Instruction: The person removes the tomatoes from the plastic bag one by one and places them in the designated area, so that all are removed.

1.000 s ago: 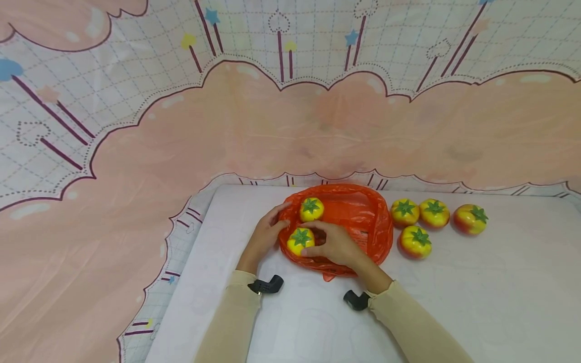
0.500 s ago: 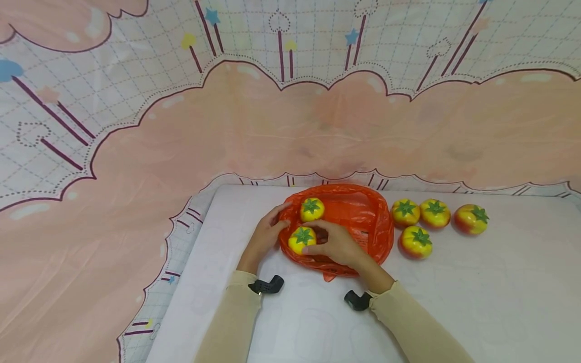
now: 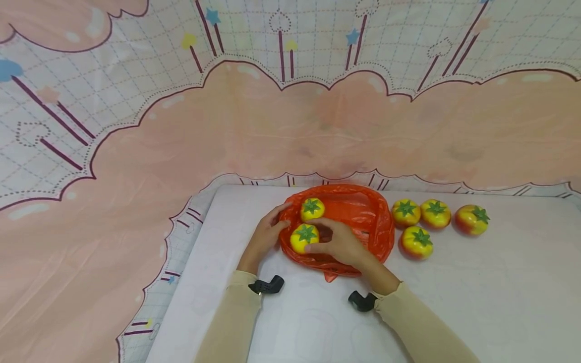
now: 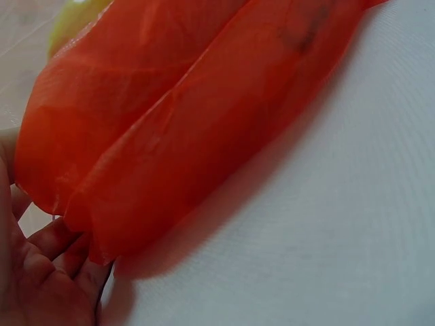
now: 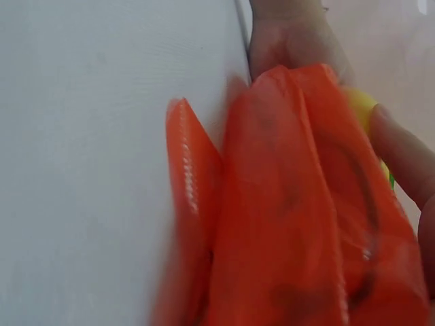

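Note:
A red plastic bag (image 3: 351,206) stands with its mouth spread wide on the white table. My left hand (image 3: 263,234) holds its left rim; in the left wrist view the fingers (image 4: 64,251) lie against the bag's side. With thumb and fingers, my right hand (image 3: 338,243) grips a yellow toy tomato (image 3: 303,239) with a green star-shaped leaf, over the left part of the bag. Another toy tomato (image 3: 311,207) sits just behind it inside the bag. In the right wrist view the bag's wall (image 5: 272,204) hides most of the held tomato.
Several yellow-red toy tomatoes lie right of the bag: two side by side (image 3: 405,213) (image 3: 436,214), one nearer (image 3: 416,243) and one farther right (image 3: 472,220). A patterned peach cloth (image 3: 290,131) hangs behind the table (image 3: 499,282).
My right hand has moved slightly away and to the right with the toy tomato, closer to the other one in the bag. My left hand has stayed at the rim.

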The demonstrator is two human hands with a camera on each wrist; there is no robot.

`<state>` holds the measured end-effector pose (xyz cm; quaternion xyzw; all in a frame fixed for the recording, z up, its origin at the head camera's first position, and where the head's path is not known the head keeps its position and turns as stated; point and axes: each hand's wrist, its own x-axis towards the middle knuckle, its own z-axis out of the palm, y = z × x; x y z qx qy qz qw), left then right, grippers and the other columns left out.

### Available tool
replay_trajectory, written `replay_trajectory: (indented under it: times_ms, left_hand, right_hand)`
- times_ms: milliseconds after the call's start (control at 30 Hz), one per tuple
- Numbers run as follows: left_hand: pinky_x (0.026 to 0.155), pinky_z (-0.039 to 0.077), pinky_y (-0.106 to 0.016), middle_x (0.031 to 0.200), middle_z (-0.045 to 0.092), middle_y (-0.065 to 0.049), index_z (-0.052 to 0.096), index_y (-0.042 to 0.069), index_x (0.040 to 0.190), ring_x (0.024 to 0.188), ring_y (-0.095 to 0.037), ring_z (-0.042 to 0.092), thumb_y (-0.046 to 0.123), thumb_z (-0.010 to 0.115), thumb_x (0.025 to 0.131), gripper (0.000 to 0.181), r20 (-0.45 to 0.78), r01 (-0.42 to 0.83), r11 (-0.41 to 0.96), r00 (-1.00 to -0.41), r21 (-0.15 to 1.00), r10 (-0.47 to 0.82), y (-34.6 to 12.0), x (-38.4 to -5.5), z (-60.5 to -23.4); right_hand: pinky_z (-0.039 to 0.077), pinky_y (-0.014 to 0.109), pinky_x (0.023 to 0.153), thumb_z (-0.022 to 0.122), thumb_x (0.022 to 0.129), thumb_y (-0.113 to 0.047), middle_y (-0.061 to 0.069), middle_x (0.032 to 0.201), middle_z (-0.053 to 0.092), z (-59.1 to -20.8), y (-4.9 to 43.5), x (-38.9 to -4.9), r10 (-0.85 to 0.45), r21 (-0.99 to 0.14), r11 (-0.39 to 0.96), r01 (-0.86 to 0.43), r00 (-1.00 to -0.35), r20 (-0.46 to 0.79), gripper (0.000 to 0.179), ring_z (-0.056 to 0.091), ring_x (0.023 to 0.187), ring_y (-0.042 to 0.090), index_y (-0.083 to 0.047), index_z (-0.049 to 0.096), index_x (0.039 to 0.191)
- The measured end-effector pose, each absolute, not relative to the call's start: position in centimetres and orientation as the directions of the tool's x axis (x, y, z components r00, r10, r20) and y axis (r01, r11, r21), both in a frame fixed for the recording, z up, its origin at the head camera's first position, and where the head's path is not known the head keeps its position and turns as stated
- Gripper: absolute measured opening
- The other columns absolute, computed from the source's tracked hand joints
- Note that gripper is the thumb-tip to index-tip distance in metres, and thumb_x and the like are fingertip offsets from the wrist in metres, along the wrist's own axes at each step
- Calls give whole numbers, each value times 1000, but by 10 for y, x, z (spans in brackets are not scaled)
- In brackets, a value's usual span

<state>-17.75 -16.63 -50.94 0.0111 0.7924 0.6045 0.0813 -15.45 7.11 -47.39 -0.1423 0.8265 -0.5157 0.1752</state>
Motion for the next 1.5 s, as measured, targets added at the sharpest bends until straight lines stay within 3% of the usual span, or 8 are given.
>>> replay_trajectory:
  times_ms: [267,467,633,1033,1367,1500]
  left_hand:
    - [122,35,-47,158,46,5,56,37,144,150,-22,39,18,57,101,47,-101,-67,256,-987,964,121,-166,-177,-508]
    - [121,37,-47,157,46,9,57,41,142,150,-20,40,22,57,100,46,-128,-95,273,-986,957,106,-164,-176,-507]
    - [123,34,-49,158,45,6,56,37,144,151,-23,38,19,56,101,46,-110,-76,268,-987,961,114,-164,-176,-507]
    - [123,34,-48,159,44,7,55,38,144,152,-22,37,19,56,101,47,-114,-80,256,-986,963,120,-167,-174,-506]
    - [123,35,-46,159,44,11,56,43,142,151,-18,37,21,56,101,46,-121,-87,261,-986,961,116,-166,-178,-509]
    - [123,35,-49,159,44,8,55,39,144,151,-21,37,20,56,101,47,-117,-83,261,-986,962,116,-165,-177,-508]
  right_hand:
    - [57,41,100,86,76,-50,-7,130,64,-467,85,-152,-403,-900,433,-54,-905,-139,67,60,120,20,-37,60,137]
    - [58,42,100,85,78,-49,-3,129,65,-461,96,-151,-398,-896,441,-59,-907,-136,68,62,120,23,-31,60,138]
    - [57,44,101,85,80,-47,-1,133,64,-455,105,-151,-410,-901,427,-82,-905,-112,68,61,123,25,-29,59,139]
    - [55,49,103,83,77,-56,-6,133,64,-440,125,-152,-392,-873,470,-129,-917,-76,68,59,124,24,-33,60,137]
    - [55,51,103,82,78,-57,-2,139,61,-430,143,-150,-351,-867,487,-107,-933,-82,70,58,127,28,-33,59,139]
    - [55,51,102,81,80,-55,0,140,61,-424,150,-147,-346,-864,491,-112,-935,-75,70,58,128,30,-31,58,141]
